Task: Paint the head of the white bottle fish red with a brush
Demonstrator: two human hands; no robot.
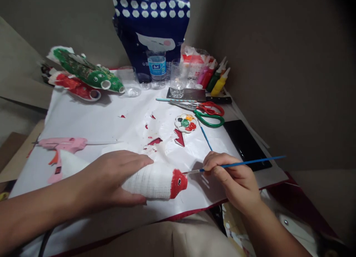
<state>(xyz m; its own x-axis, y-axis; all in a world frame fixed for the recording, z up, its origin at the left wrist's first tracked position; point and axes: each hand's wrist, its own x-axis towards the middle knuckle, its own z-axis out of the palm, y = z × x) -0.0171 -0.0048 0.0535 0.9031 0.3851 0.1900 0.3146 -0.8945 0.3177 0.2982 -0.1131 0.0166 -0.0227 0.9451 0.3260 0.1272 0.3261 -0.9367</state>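
Wrapped round a white gauze fish body (155,182), my left hand (119,177) holds it on the white sheet. The fish's head (178,183) is painted red and has a black-and-white eye. My right hand (232,179) pinches a blue paintbrush (244,163), whose tip is at the upper edge of the red head. Beyond the hands lies a flower-shaped palette (185,123) with green, orange, red and black paint. A second blue brush (205,135) rests beside it, its near end by my right hand.
A pink glue gun (62,144) lies left, near red scraps (180,137). Scissors (210,118), a knife (191,95), plastic cups (178,79) and paint bottles (220,82) stand or lie behind. Painted fish (91,73) are back left; a black tablet-like slab (246,144) is right.
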